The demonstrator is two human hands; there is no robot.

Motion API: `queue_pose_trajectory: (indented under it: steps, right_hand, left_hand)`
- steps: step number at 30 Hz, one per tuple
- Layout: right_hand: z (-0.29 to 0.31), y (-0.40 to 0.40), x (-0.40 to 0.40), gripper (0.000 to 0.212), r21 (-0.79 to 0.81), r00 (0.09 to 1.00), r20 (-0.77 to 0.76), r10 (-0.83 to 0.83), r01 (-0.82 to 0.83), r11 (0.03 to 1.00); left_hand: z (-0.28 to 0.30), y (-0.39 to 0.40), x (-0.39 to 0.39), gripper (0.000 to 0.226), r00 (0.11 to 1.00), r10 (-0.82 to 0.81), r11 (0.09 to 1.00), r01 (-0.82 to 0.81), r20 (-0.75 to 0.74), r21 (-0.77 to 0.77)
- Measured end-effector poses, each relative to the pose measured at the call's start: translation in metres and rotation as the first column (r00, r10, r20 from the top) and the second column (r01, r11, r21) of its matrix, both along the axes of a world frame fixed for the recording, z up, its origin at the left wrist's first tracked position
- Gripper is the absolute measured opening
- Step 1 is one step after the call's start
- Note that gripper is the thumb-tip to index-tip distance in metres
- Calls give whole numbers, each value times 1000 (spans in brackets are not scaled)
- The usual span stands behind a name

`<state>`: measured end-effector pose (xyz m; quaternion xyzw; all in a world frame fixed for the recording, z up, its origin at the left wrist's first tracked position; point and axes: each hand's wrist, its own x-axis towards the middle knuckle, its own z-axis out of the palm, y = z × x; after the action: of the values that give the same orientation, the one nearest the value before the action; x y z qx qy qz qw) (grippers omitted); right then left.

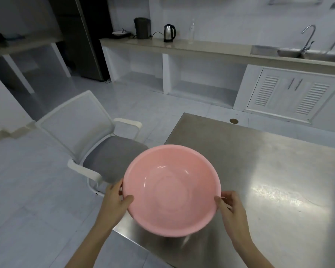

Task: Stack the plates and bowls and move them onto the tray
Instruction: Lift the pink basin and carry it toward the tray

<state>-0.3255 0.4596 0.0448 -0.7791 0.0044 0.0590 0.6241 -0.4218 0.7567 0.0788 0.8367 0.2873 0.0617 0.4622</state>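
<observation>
Both hands raised, left hand (pixel 115 198) and right hand (pixel 230 206) gripping, fingers seemingly curled

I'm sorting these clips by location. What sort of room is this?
Most likely a kitchen or staff pantry. A long counter along the back wall carries an electric kettle, a sink with a tall faucet sits at its right end, and the work surface is a stainless steel table.

Chair (pixel 97 140) left of table (pixel 269 180).

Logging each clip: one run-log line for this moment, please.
hands: left, right grip pink bowl rim | bowl: empty, above steel table corner | tray: unseen
</observation>
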Motion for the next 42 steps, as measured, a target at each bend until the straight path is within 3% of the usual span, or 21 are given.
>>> queue_pose_trajectory:
  steps: [6,15,22,30,36,40,42]
  right_hand:
    - [-13,11,-3,9,-143,999,0,-46,45,989]
    - [-23,19,-6,11,-217,995,-56,-87,73,974]
    - [-22,27,4,15,-154,971,-223,-91,57,986]
    - [-20,20,18,21,-201,946,-314,-79,15,980]
    - [-3,-45,7,3,-260,959,-196,-204,150,954]
    - [11,-124,-9,8,-279,926,-140,-350,302,911]
    - [17,-170,-22,8,-279,889,-122,-441,396,875]
  left_hand:
    - [-20,9,-2,60,999,-28,1000,28,-39,-8]
    - [-45,22,11,46,991,-128,991,127,-36,-36]
    - [-50,45,36,8,997,75,932,-80,-27,-353]
    - [-51,43,58,6,993,17,951,-52,-116,-304]
    - [-29,-16,89,23,985,-166,945,146,-46,-292]
    - [-13,-92,124,12,912,-409,857,384,-1,-342]
    - [-7,-143,137,26,873,-487,810,459,18,-366]
